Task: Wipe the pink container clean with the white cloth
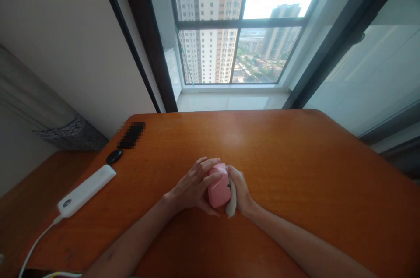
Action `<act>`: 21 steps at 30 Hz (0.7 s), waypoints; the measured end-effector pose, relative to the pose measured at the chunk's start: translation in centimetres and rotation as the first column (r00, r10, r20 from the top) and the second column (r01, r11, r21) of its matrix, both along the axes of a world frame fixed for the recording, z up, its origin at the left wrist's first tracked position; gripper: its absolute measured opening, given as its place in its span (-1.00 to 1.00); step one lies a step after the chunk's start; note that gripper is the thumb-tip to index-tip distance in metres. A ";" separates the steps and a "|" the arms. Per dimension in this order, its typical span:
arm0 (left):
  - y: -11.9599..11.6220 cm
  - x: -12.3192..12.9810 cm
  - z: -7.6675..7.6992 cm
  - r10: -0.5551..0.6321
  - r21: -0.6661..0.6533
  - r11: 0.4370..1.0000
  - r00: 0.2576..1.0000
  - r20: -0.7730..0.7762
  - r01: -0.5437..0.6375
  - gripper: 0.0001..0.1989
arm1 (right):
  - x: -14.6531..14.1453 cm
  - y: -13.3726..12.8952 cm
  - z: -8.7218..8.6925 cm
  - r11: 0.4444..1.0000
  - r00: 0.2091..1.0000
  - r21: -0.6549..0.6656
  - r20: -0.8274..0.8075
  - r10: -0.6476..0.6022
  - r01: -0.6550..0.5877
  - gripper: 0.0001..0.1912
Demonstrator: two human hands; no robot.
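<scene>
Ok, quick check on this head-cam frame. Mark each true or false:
1. The left hand grips a pink box-shaped object. True.
2. The right hand holds the black oval object. False: it presses a whitish cloth-like piece against the pink object; the black oval lies on the table.
3. A white bar-shaped device with a cable lies on the wooden table, left of the hands. True.
4. The window shows open sea. False: it shows high-rise towers.
</scene>
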State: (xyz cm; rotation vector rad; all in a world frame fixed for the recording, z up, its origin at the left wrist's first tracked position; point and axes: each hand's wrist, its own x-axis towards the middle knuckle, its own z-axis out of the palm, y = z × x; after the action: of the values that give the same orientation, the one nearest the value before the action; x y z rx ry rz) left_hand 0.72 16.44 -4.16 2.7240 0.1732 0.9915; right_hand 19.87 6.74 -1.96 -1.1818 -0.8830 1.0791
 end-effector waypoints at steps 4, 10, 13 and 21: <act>-0.5 0.4 -0.2 0.015 -0.047 0.999 1.000 0.023 -0.014 0.19 | 0.0 0.2 -0.1 1.000 0.999 0.001 -0.038 -0.007 0.007 -0.29; -1.8 1.0 -0.4 0.014 -0.553 0.833 0.998 0.065 0.024 0.18 | -0.1 -0.2 0.6 1.000 1.000 0.001 0.017 0.018 -0.018 -0.27; -2.0 1.0 -0.3 0.013 -0.695 0.719 0.999 0.035 0.015 0.11 | -0.2 -0.3 0.9 1.000 1.000 -0.010 0.018 -0.004 0.005 -0.26; -0.9 0.5 0.2 0.026 -0.140 0.990 0.999 0.018 -0.024 0.35 | -0.1 -0.1 0.5 1.000 1.000 0.000 0.012 -0.008 0.008 -0.27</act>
State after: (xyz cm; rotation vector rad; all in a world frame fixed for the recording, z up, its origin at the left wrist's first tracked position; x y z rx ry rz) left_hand 1.18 15.54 -4.00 2.5905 0.2637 0.9740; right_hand 19.80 6.65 -1.47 -1.1918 -0.8866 1.0666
